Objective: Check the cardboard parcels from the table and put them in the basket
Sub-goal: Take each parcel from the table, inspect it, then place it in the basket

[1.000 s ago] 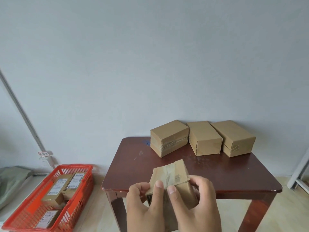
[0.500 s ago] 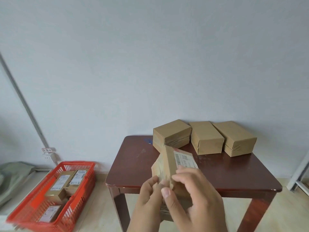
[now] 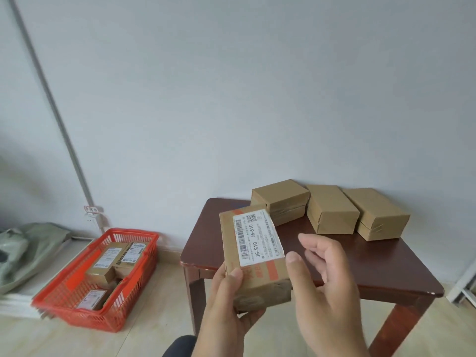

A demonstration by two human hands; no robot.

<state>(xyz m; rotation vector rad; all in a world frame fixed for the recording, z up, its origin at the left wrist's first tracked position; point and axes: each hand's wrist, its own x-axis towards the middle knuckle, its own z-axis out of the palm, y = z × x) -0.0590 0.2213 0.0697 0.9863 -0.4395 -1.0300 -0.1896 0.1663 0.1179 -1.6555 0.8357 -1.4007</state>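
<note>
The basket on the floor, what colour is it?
Red-orange plastic mesh, the basket shows plainly in the head view, left of the table.

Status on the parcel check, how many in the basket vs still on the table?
Done: at least three labelled parcels lie in the red basket on the floor. In hand: the left hand holds one parcel label-up over the table's front edge; the right hand is open beside it. Left: three parcels in a row at the back of the table.

Bare hands (image 3: 327, 300) — no sleeves showing.
</note>
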